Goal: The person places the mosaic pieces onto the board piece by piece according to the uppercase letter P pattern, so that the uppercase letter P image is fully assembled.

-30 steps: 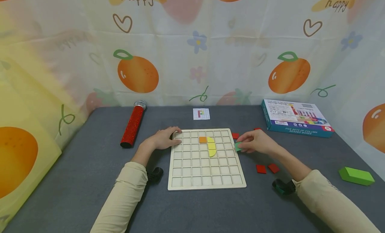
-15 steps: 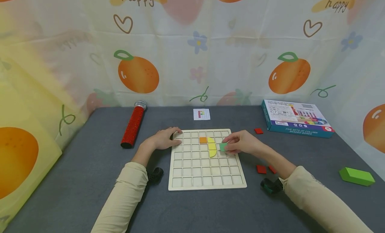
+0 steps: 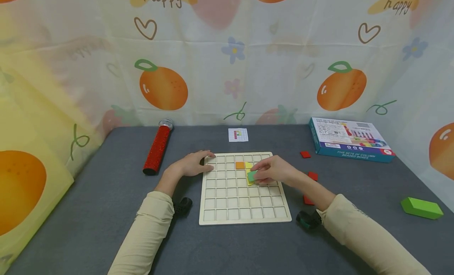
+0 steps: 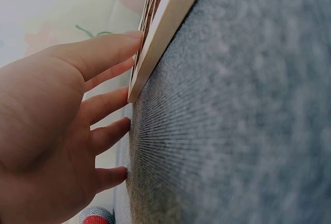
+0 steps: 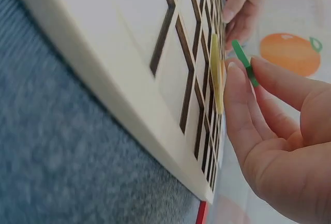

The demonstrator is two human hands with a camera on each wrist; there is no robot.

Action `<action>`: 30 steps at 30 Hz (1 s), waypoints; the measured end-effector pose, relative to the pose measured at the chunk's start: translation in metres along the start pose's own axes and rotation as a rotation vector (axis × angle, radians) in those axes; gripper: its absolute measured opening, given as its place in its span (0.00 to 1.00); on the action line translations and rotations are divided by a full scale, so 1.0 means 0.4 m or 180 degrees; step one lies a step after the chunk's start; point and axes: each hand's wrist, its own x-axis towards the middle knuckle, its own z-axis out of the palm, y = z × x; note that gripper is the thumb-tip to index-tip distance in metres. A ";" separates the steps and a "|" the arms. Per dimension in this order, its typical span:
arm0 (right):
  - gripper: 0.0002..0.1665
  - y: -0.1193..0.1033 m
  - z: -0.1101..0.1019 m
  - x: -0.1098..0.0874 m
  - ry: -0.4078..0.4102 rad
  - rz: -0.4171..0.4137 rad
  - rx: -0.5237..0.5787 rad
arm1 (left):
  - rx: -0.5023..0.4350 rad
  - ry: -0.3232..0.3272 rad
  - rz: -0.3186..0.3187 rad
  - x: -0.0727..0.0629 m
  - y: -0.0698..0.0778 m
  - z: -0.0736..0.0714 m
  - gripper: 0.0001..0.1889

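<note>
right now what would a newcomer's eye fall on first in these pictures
The pale wooden grid board centred on the grey table likely stands out first, the right hand pinching a flat green tile above it, the left hand touching its left edge. Next come the sparkly red microphone left of the board and large printed oranges on the fabric backdrop.

R hand [image 5: 289,159] up close here, thumb + fingers pinching the green tile [image 5: 252,75], tilted, near edge-on to cam, held clear of the wooden board [image 5: 98,53]! Yellow pc [image 5: 215,74] sits on the grid just beside it, gap btwn the two. Up top, there's the L hand [image 5: 245,4] at the board's far side, bit blurry. Blue-grey tabletop [image 5: 51,157] fills lower left; red sliver [image 5: 201,213] by the board's bottom corner. Behind: pale backdrop [image 5: 295,6] w/ orange fruit print [image 5: 289,53].
</note>
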 end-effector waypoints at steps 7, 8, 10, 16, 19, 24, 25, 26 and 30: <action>0.19 -0.004 0.012 0.004 -0.0036 0.0005 0.0079 | -0.0011 -0.0004 0.0012 0.000 -0.003 0.002 0.25; 0.19 -0.004 0.013 0.005 -0.0033 0.0003 0.0072 | -0.0013 -0.0004 0.0016 0.000 -0.003 0.002 0.25; 0.19 -0.007 0.017 0.008 -0.0025 0.0010 0.0075 | -0.0016 -0.0004 0.0015 0.000 -0.004 0.002 0.25; 0.19 -0.017 0.029 0.017 -0.0013 0.0057 0.0065 | -0.0023 -0.0027 0.0006 0.000 -0.008 0.001 0.26; 0.18 -0.019 0.035 0.020 -0.0025 0.0063 0.0100 | -0.0028 -0.0050 0.0017 0.002 -0.009 0.001 0.26; 0.17 -0.021 0.046 0.022 -0.0006 0.0122 0.0175 | -0.0041 -0.0064 0.0012 0.000 -0.006 -0.001 0.26; 0.17 -0.022 0.047 0.022 0.0011 0.0129 0.0174 | -0.0040 -0.0063 0.0010 0.000 -0.005 -0.002 0.26; 0.18 -0.023 0.049 0.023 0.0019 0.0143 0.0180 | -0.0039 -0.0061 0.0010 -0.001 -0.004 -0.003 0.27; 0.18 -0.026 0.055 0.027 0.0053 0.0179 0.0211 | -0.0032 -0.0059 -0.0014 -0.005 0.001 -0.006 0.27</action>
